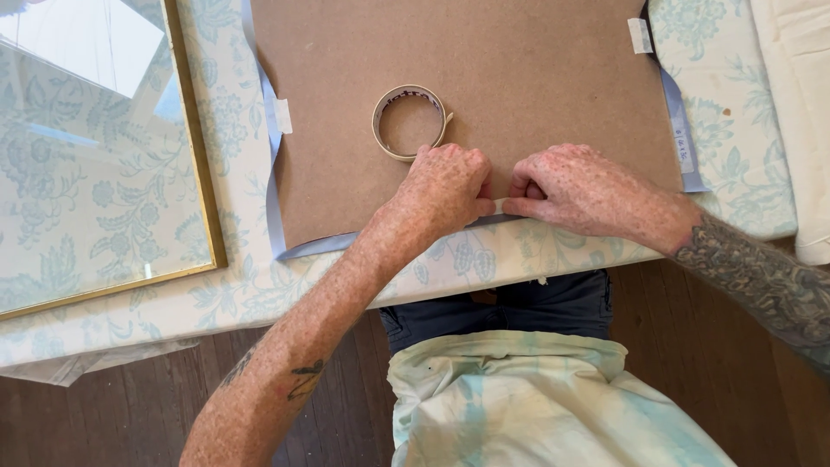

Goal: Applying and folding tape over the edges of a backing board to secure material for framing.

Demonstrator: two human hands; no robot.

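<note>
A brown backing board (pixel 519 78) lies on a pale blue sheet (pixel 275 207) that sticks out along its left, near and right edges. My left hand (pixel 445 186) and my right hand (pixel 579 190) meet at the middle of the board's near edge. Both pinch a short strip of cream tape (pixel 501 206) against that edge. A roll of cream masking tape (pixel 410 122) lies flat on the board just beyond my left hand. Small tape pieces hold the board at its left edge (pixel 283 115) and its far right corner (pixel 640 35).
A floral blue-and-white cloth (pixel 233 285) covers the table. A gold-framed glass pane (pixel 95 147) lies at the left. White folded fabric (pixel 795 112) sits at the right edge. Dark wooden floor (pixel 130 415) shows below the table's near edge.
</note>
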